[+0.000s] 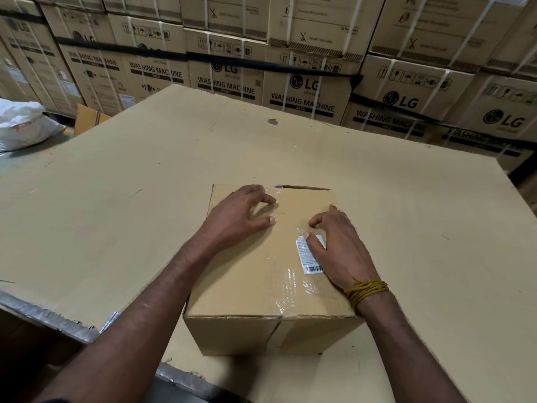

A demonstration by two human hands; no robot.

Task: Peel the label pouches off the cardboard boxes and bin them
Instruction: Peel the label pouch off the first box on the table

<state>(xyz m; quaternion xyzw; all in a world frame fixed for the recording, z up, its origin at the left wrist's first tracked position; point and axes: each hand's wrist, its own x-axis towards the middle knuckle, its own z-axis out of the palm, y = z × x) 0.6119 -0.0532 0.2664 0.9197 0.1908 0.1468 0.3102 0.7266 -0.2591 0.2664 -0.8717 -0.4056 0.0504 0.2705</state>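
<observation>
Both arms reach over a small cardboard box [261, 274] on the big cardboard worktop [116, 175]. On the box top, the left hand [241, 210] presses down with spread, bent fingers. Under the right hand [337, 245] sits the label pouch [305, 254], its thumb at the edge. Peeling looks just begun; next, lift a corner.

We cannot read the small print on the label pouch [309, 255], and the right hand [338, 248] covers its right part. The left hand [238, 213] hides the cardboard box [250, 274] top beneath it. The white sack [21, 123] at mid-left is cut by the frame edge. The counter [130, 175] runs off the right and bottom edges. The upper stacked cartons [319, 24] are blurred.
</observation>
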